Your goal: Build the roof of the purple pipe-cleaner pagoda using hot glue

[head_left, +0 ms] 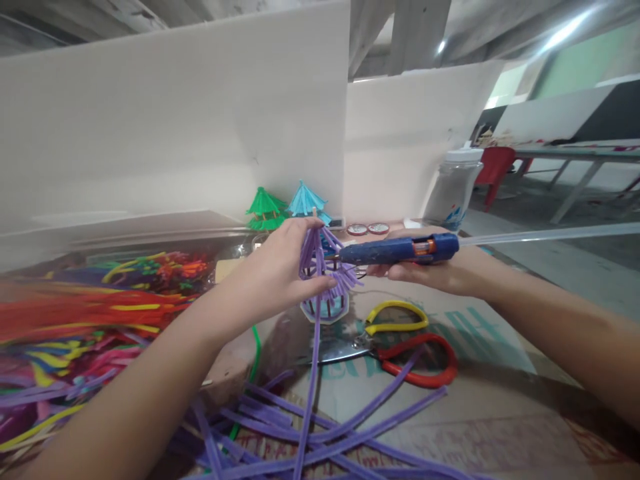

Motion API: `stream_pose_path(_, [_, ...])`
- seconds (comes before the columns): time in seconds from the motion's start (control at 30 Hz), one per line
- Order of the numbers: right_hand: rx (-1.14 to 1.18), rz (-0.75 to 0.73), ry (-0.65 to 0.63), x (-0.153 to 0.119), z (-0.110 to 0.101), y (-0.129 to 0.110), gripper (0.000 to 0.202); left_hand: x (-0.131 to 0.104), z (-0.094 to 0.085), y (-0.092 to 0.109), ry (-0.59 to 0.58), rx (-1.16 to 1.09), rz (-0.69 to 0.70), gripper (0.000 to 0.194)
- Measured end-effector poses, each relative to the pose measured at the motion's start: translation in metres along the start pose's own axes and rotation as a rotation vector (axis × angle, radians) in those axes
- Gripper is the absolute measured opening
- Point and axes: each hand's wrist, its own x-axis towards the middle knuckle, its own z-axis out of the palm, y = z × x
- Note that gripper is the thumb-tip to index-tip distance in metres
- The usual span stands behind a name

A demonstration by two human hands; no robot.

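Observation:
A small pagoda-like model [325, 308] with purple pipe-cleaner roofs stands in front of me. My left hand [295, 257] is closed around its upper roof, fingers at the peak and thumb lower down. From there a long purple pipe cleaner [313, 373] hangs toward me. My right hand [420, 270] grips a dark blue glue gun [395, 249], its nozzle pointing left at the purple roof. A clear glue stick [550, 235] sticks out of the gun's back end. Whether the nozzle touches the model, I cannot tell.
Scissors [415, 360] with one yellow and one red handle lie below the model, among loose purple pipe cleaners [360, 437]. Colourful pipe cleaners [90, 307] fill the left side. Behind stand a green model [266, 210], a blue model [306, 200] and a clear bottle [453, 190].

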Motion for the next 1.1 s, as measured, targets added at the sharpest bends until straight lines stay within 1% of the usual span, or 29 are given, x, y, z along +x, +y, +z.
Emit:
stream_pose_path(0.1, [-0.078, -0.017, -0.069, 0.003, -0.001, -0.003, 0.032, 0.0, 0.004, 0.001, 0.029, 0.038, 0.048, 0.072])
stream_pose_path(0.27, [-0.133, -0.016, -0.057, 0.005, -0.001, -0.006, 0.033, -0.001, 0.006, 0.003, 0.044, 0.073, 0.065, 0.066])
stream_pose_path(0.4, [-0.094, -0.032, -0.085, 0.002, 0.0, 0.001, 0.026, -0.001, 0.005, 0.005, 0.035, 0.084, 0.077, 0.064])
stream_pose_path(0.53, [-0.122, -0.032, -0.087, 0.0, -0.001, 0.005, 0.025, -0.001, 0.003, 0.006, 0.022, 0.093, 0.088, 0.062])
stream_pose_path(0.73, [-0.189, 0.027, -0.071, 0.003, 0.0, -0.002, 0.034, -0.001, 0.001, 0.008, 0.026, 0.106, 0.093, 0.06])
stream_pose_path(0.83, [-0.196, 0.027, -0.08, 0.002, 0.0, 0.001, 0.037, -0.002, 0.002, 0.008, 0.022, 0.125, 0.09, 0.059])
stream_pose_path(0.97, [-0.189, -0.013, -0.14, 0.002, -0.002, 0.005, 0.047, -0.002, 0.004, 0.008, 0.051, 0.163, 0.108, 0.059])
stream_pose_path(1.03, [-0.177, -0.052, -0.174, 0.003, -0.003, 0.004, 0.053, -0.002, 0.006, 0.007, 0.063, 0.173, 0.111, 0.06])
stream_pose_path(1.1, [-0.175, -0.086, -0.198, 0.004, -0.003, 0.001, 0.055, -0.002, 0.006, 0.007, 0.064, 0.174, 0.106, 0.061])
